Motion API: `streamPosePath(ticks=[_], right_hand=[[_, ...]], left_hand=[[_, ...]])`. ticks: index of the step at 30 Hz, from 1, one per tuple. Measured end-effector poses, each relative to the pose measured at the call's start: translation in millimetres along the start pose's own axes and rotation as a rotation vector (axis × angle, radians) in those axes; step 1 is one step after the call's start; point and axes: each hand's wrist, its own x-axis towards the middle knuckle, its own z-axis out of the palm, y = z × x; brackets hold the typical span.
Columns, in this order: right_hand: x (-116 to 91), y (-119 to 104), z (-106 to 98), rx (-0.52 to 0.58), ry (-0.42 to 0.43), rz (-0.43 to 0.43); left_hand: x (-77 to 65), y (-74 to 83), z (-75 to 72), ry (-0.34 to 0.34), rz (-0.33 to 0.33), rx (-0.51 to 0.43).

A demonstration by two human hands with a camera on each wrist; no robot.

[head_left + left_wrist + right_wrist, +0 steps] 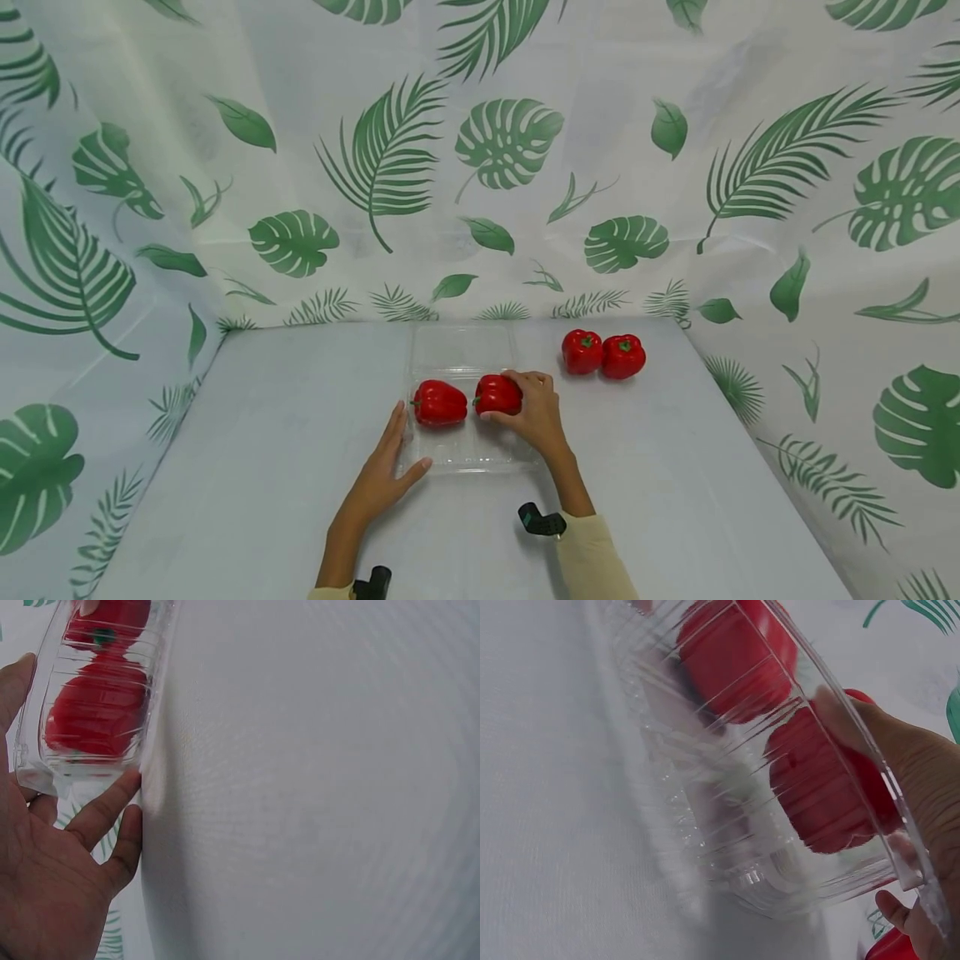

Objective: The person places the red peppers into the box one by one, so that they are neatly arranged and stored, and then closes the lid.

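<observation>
A red, glossy, rounded bell pepper (pixel 497 396) sits within the right half of a clear, ribbed plastic box (pixel 457 457); whether it bears on the floor cannot be told. The right hand (pixel 536 410) grips it between thumb and fingers. The step in hand appears to be settling this pepper beside the red bell pepper on the left (pixel 439 403); the next move likely calls for an easy release and an upward exit. The left hand (pixel 386 473), fingers extended, touches the box's left wall. The clear lid (pixel 461 347) lies open on the far side, near the white table's (pixel 262 442) far edge. Two red upright bell peppers (pixel 602 357) stand far right, apart from the box. Wide room lies left and near.
</observation>
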Motion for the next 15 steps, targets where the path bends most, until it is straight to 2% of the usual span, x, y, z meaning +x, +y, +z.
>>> streamPosePath(ticks=[4, 15], right_hand=[[-0.6, -0.8, 2.1, -0.053, -0.004, 0.0], [-2.0, 2.3, 4.6, -0.081, -0.036, 0.015]], left_hand=[[-0.2, 0.5, -0.1, 0.004, 0.008, 0.0], [-0.6, 0.4, -0.9, 0.001, 0.004, -0.001]])
